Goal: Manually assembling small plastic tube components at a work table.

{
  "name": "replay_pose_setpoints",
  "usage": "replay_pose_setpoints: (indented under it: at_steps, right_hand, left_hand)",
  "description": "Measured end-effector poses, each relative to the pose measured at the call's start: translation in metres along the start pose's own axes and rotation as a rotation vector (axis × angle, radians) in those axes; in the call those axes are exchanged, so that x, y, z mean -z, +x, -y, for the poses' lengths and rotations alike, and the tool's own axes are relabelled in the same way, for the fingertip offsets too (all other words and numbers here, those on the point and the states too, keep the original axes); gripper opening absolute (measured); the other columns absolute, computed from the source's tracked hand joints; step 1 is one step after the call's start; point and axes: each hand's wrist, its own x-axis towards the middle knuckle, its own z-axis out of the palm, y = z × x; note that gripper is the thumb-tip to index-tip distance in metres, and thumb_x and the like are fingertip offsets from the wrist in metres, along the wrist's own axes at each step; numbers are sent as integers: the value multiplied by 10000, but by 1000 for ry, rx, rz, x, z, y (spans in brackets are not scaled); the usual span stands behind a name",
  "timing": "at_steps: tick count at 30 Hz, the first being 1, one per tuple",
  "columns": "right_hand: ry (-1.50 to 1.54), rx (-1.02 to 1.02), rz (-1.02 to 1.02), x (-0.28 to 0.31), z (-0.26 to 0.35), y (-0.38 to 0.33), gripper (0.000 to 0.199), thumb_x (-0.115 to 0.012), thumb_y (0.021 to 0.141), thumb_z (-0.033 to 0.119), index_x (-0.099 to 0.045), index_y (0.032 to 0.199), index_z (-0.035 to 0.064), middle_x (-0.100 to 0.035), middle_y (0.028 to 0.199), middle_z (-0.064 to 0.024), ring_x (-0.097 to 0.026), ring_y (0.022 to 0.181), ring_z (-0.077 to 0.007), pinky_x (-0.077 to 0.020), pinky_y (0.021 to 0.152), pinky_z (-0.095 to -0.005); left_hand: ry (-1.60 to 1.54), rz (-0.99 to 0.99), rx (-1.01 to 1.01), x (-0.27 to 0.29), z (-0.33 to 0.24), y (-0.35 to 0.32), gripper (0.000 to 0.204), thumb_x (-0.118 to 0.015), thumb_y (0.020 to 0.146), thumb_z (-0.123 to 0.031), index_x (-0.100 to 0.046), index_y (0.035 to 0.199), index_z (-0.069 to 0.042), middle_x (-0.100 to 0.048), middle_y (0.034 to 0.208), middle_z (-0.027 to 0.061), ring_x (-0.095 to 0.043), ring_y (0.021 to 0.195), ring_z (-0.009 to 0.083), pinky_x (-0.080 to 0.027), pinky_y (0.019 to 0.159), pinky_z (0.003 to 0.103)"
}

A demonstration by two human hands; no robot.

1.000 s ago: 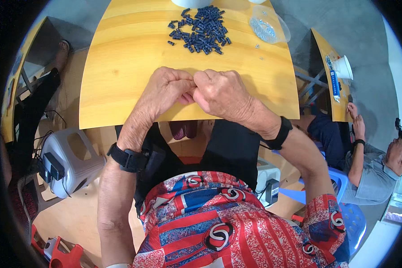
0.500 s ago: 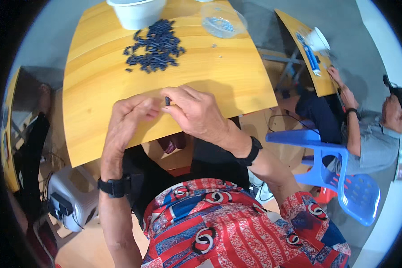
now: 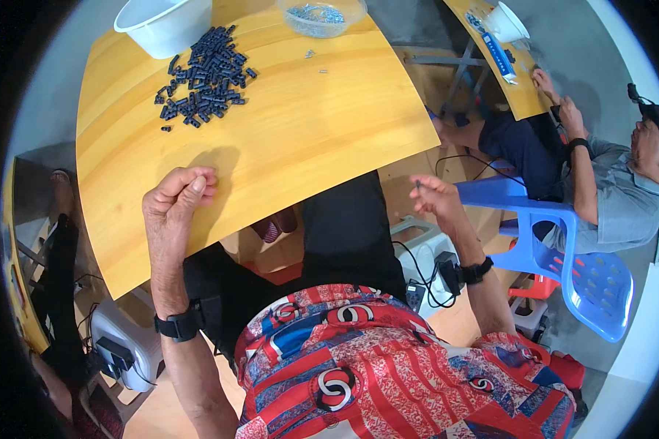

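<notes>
Above the near left part of the yellow table [image 3: 315, 124], my left hand [image 3: 177, 201] is closed, thumb pressed against the curled fingers. Whatever it may hold is hidden. My right hand [image 3: 441, 201] is out past the table's right front edge, over the floor. Between its fingertips is a small dark plastic piece [image 3: 417, 185], partly covered by the fingers. A loose pile of similar short dark plastic pieces [image 3: 212, 77] lies on the table beyond my left hand. One single dark piece [image 3: 166, 129] rests at the pile's near edge.
Behind the pile stands a white tub [image 3: 165, 33]. A clear round container [image 3: 322, 28] with small silvery bits is at the back, and tiny metal parts [image 3: 309, 53] lie nearer. On the right, a person [image 3: 608, 190] sits at another table by a blue plastic chair [image 3: 564, 241].
My hands, close together over the table before, are now far apart. The right one has swung right, off the table, with a dark piece in its fingers. The view has shifted too.
</notes>
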Motion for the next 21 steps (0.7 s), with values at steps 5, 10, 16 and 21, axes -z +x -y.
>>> replay_pose_setpoints:
  at_steps: [5, 10, 16, 21]
  right_hand:
    - [128, -69, -230, 60, -39, 94, 287, -591, 870, 95, -581, 1134, -17, -649, 878, -104, -616, 689, -138, -518, 588, -269]
    - [134, 11, -229, 45, -8, 129, 303, -615, 856, 86, -576, 1141, -10, -652, 958, -120, -642, 779, -175, -536, 662, -285]
    - [716, 97, 246, 77, -11, 148, 303, -576, 906, 85, -564, 1201, 15, -639, 1094, -106, -643, 886, -210, -517, 783, -295]
    - [231, 362, -338, 88, 43, 119, 278, -597, 879, 62, -577, 1146, -13, -649, 919, -83, -600, 702, -125, -479, 593, -215]
  left_hand:
    - [6, -14, -30, -3, 3, 2, 165, -589, 910, -131, -671, 976, -4, -647, 865, 38, -589, 782, 105, -463, 718, 220]
    - [-14, -73, -23, -6, 2, 1, 114, -602, 886, -54, -678, 936, 15, -651, 845, 49, -619, 748, 115, -509, 683, 236]
    - [-64, -47, 25, -4, -1, 2, 124, -595, 890, -58, -676, 958, 6, -670, 875, 66, -626, 758, 114, -519, 688, 242]
    - [-124, -26, 219, 1, -16, 13, 128, -594, 891, -63, -677, 961, 5, -672, 832, 59, -628, 741, 113, -520, 678, 236]
